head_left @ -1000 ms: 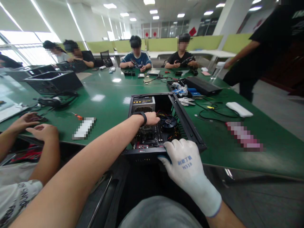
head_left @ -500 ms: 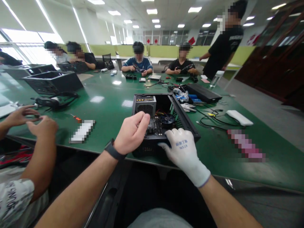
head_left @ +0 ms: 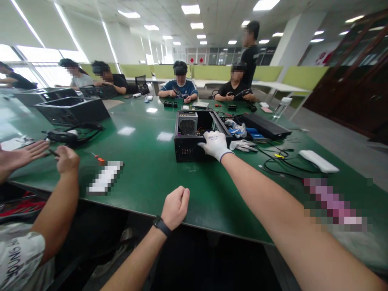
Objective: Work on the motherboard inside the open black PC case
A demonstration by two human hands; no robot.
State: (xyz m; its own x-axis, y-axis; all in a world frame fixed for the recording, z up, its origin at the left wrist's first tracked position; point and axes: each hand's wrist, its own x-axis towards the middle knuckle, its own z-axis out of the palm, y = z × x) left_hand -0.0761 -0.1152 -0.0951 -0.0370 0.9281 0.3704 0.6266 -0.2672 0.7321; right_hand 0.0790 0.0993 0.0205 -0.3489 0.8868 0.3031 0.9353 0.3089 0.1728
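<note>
A black computer case (head_left: 189, 147) lies open on the green table, with a grey power supply (head_left: 188, 124) showing inside it. My right hand (head_left: 214, 145), in a white glove, reaches out to the case's near rim. Its fingers hook over that rim and the thumb is against the front side. My left hand (head_left: 176, 208), bare with a dark watch (head_left: 161, 226) on the wrist, is closed in a fist by the table's near edge, apart from the case. Whatever it may hold is hidden in the fingers.
An orange-handled screwdriver (head_left: 99, 160) lies left of the case. Gloves (head_left: 242, 145), a dark panel (head_left: 265, 126), cables (head_left: 279, 163) and a white block (head_left: 318, 161) lie right. At left, a co-worker's hands (head_left: 67, 159) work. A clear bottle (head_left: 282, 107) stands farther back.
My right hand and the computer case have moved away from me across the table. My left hand has drawn back from above the case to the near edge, still closed.
</note>
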